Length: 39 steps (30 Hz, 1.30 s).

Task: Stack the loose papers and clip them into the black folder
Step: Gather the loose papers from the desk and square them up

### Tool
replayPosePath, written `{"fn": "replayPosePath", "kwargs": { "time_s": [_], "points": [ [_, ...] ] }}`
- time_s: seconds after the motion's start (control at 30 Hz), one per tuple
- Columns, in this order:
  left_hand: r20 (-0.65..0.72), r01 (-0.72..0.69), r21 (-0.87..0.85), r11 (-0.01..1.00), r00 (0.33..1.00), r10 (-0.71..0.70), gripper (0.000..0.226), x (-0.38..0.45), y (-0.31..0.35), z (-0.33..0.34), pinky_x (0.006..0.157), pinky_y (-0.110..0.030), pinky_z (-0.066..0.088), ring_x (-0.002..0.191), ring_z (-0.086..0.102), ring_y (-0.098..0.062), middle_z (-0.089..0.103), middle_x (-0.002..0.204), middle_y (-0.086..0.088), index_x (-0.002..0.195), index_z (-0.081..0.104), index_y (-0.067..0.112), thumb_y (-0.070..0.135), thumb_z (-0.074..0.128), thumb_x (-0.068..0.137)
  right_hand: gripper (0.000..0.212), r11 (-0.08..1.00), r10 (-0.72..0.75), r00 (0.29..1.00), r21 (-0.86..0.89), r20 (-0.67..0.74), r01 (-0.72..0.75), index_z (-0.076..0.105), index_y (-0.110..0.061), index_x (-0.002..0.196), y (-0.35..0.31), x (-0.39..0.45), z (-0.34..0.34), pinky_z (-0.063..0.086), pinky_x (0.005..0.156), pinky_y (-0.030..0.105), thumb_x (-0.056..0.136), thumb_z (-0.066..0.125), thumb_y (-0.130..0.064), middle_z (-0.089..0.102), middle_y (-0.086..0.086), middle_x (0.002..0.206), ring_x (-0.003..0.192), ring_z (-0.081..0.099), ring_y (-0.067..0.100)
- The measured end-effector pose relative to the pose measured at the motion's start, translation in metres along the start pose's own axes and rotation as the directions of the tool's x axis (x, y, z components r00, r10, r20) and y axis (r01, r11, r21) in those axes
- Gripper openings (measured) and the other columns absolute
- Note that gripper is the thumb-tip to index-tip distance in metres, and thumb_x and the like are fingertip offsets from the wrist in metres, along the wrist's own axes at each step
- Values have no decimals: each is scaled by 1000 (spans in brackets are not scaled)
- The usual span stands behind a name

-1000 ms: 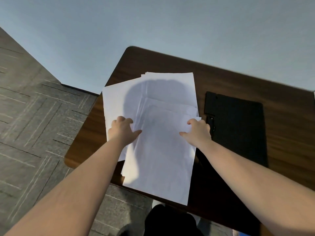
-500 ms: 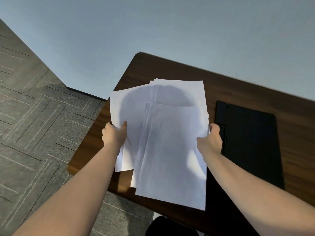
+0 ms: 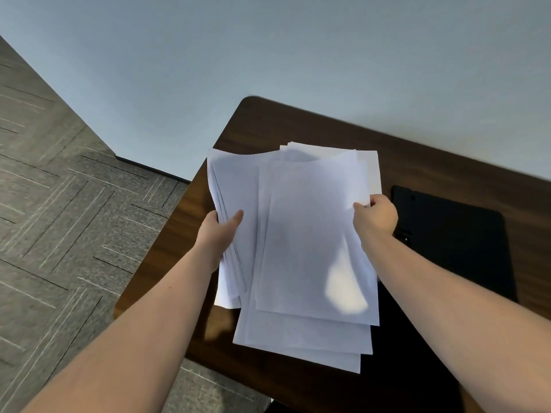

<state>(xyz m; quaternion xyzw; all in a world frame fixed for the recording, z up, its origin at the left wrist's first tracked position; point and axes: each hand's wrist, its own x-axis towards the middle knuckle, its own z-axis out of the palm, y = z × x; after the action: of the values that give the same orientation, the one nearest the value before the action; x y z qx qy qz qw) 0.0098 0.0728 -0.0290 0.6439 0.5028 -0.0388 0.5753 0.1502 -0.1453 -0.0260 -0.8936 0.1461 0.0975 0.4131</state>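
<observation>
Several loose white papers [image 3: 310, 248] form an uneven, fanned bundle lifted off the dark wooden table [image 3: 262, 129]. My left hand [image 3: 219, 231] grips the bundle's left edge, thumb on top. My right hand [image 3: 377, 217] pinches the right edge near the top. The sheets' bottom edges are staggered. The black folder [image 3: 456, 242] lies flat on the table just right of my right hand, with its metal clip [image 3: 402, 235] on its left side partly hidden behind my wrist.
The table's left edge and rounded far corner border grey patterned carpet [image 3: 74, 234]. A pale wall [image 3: 268, 55] stands behind the table. Something dark sits below the near table edge.
Both hands went from resting on top of the papers to gripping their side edges. The bundle has lifted off the table and the sheets have drawn closer together.
</observation>
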Motion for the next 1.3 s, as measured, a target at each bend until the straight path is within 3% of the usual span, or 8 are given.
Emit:
{"fn": "replayPosePath", "kwargs": {
  "time_s": [0.13, 0.2, 0.47, 0.67, 0.87, 0.97, 1.07, 1.3],
  "points": [
    [103, -35, -6, 999, 994, 35, 109, 1, 3, 8, 102, -55, 46, 127, 51, -31, 51, 143, -5, 144, 36, 18, 67, 77, 55, 61, 957, 127, 990, -268, 55, -108, 41, -9, 133, -2, 5, 2, 39, 81, 39, 81, 66, -27, 39, 17, 137, 128, 35, 35],
    [142, -29, 21, 999, 990, 26, 130, 4, 8, 12, 105, -57, 43, 134, 45, -32, 43, 150, -5, 148, 29, 22, 76, 77, 39, 70, 949, 139, 988, -296, 67, -113, 35, -10, 136, -2, 8, 3, 40, 86, 41, 77, 67, -30, 35, 16, 140, 129, 33, 34],
    [78, -63, 29, 998, 995, 60, 109, 13, 14, 31, 107, -49, 38, 140, 35, -33, 28, 157, -7, 152, 11, 20, 51, 77, 71, 78, 923, 119, 991, -376, 68, -85, 38, -14, 131, -1, 20, 6, 43, 96, 47, 67, 72, -44, 47, 16, 132, 121, 45, 36],
    [133, -80, -65, 995, 987, 88, 68, 13, 19, 34, 92, -45, 54, 108, 61, -28, 61, 125, -7, 129, 47, 16, 21, 84, 72, 60, 990, 3, 951, -133, 310, 41, 57, -15, 112, -2, 8, 26, 53, 90, 46, 63, 78, -44, 65, 6, 115, 109, 60, 32],
    [216, -168, -220, 961, 952, 216, 28, 4, 39, 33, 88, -41, 56, 97, 69, -27, 71, 111, -8, 100, 62, 18, 10, 78, 79, 107, 1000, 30, 947, -3, 318, -31, 31, -23, 143, -7, 11, 16, 45, 101, 49, 55, 85, -50, 44, 5, 140, 130, 43, 29],
    [230, -243, -263, 934, 924, 306, 24, -7, 63, 29, 84, -41, 59, 93, 72, -26, 74, 101, -5, 97, 67, 18, 10, 79, 77, 77, 876, -48, 886, 445, 461, -184, 44, -22, 126, -17, 14, 0, 58, 83, 44, 63, 88, -21, 64, 5, 121, 106, 65, 27],
    [200, -344, -282, 896, 892, 405, 19, -18, 91, 17, 74, -33, 60, 85, 74, -22, 77, 90, -1, 90, 71, 18, 10, 80, 75, 46, 819, -199, 810, 547, 552, -172, 60, -10, 121, -37, 15, -26, 57, 70, 26, 78, 74, -7, 71, 6, 112, 106, 67, 28],
    [-7, -595, -342, 727, 776, 631, 19, -66, 162, -17, 78, -38, 59, 89, 74, -22, 77, 92, -6, 86, 74, 20, 17, 84, 70, 57, 626, -471, 761, 776, 447, -68, 58, 1, 124, -105, 4, -79, 57, 75, 24, 69, 73, -8, 72, 9, 111, 104, 69, 23]
  ]
}}
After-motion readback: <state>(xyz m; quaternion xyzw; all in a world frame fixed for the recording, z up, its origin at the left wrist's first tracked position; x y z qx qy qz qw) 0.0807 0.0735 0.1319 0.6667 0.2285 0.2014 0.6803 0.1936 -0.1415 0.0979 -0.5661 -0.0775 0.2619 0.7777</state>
